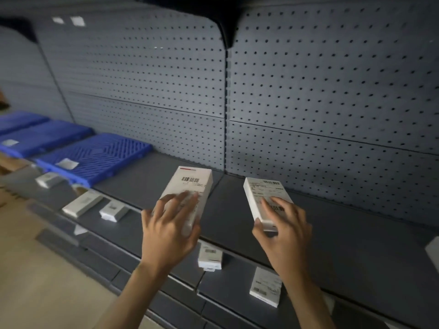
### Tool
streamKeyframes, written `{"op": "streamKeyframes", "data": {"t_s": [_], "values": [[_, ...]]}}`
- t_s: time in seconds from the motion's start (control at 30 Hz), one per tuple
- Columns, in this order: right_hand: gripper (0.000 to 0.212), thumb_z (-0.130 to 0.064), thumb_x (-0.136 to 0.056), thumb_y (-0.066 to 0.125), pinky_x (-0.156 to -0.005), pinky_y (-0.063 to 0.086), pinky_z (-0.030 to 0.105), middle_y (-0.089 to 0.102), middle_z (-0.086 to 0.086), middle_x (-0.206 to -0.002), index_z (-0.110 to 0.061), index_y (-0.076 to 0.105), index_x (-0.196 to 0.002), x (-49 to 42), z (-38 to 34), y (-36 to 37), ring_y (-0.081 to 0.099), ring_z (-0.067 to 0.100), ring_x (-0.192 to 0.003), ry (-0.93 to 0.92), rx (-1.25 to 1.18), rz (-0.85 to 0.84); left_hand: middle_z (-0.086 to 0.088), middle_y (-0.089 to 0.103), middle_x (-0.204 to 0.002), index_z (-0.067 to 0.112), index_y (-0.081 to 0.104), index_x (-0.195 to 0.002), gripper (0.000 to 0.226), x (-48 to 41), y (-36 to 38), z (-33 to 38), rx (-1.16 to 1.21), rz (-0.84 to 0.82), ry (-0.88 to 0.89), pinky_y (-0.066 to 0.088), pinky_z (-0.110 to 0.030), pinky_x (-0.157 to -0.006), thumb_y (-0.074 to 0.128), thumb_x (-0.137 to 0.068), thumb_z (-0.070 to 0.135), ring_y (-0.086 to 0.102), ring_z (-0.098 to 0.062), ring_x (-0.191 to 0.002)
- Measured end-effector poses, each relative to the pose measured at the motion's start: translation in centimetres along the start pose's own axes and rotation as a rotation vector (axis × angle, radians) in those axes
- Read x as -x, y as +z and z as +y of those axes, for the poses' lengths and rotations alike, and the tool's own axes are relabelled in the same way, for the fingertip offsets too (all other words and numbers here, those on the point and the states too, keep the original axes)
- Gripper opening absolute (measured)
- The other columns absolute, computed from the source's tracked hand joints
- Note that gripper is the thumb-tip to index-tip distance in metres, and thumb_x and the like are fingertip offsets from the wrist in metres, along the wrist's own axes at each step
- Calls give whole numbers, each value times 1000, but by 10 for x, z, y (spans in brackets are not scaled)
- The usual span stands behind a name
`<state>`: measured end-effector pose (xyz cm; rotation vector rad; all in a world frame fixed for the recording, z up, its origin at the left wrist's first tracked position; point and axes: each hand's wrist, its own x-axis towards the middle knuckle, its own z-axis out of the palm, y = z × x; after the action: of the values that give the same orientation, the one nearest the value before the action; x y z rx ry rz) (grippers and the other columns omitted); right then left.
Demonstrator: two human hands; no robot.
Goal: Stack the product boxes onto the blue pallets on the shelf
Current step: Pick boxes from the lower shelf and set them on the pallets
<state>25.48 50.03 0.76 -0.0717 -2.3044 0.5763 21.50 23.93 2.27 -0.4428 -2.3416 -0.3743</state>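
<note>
We record two white product boxes in hand, both to the right of the nearest blue pallet (pixel 99 157) and above the grey shelf (pixel 152 184).

- The left hand (pixel 166 231) grips the left box (pixel 190 184), the closer one to the pallet. Its fingers (pixel 187 195) are spread across the labelled top.
- The right hand (pixel 282 231) grips the right box (pixel 263 195), farther from the pallet, with its fingers (pixel 268 205) curled over the near end.

Both boxes are held label-up and tilted. We judge this suits carrying one per hand. Neither is on the pallet yet. Spare boxes (pixel 82 203) lie on the ledge below the pallet and to its right.
</note>
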Motion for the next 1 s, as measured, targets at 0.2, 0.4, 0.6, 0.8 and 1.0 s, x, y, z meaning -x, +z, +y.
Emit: {"op": "streamKeyframes", "data": {"t_s": [0.2,0.4,0.6,0.8,1.0], "values": [[47,-47,-87,57,-81,52,49,61,-10,-131,-29,71,-128,-8,-86,54,54,22,-120,-84,-118,-92,6,58,-145,31,63,-138,50,13,-30,-88,-38,16,-131,42,-45,-88,65,-91,46,53,-25,-130],[48,-48,-87,56,-79,54,50,62,-10,-132,-29,70,-129,-19,-192,121,53,21,-121,-143,-149,-126,3,61,-143,29,66,-134,49,18,-63,-194,-49,73,-190,42,-47,-87,67,-88,44,56,-29,-127],[50,-48,-86,58,-81,54,53,59,-10,-135,-29,69,-131,-32,-300,196,50,20,-123,-168,-229,-153,1,59,-145,27,65,-135,52,17,-93,-312,-91,78,-226,43,-48,-87,69,-87,45,53,-29,-129],[51,-49,-89,57,-83,56,54,57,-10,-137,-27,67,-133,-43,-382,264,47,18,-126,-191,-296,-161,3,64,-138,28,68,-130,45,10,-114,-408,-132,145,-264,43,-44,-81,67,-88,44,57,-27,-124],[51,-47,-89,57,-83,54,55,58,-8,-136,-25,67,-134,-69,-448,332,48,21,-124,-206,-333,-157,3,64,-136,28,69,-127,42,-2,-105,-499,-180,147,-303,42,-43,-78,62,-91,46,59,-28,-121]]}}
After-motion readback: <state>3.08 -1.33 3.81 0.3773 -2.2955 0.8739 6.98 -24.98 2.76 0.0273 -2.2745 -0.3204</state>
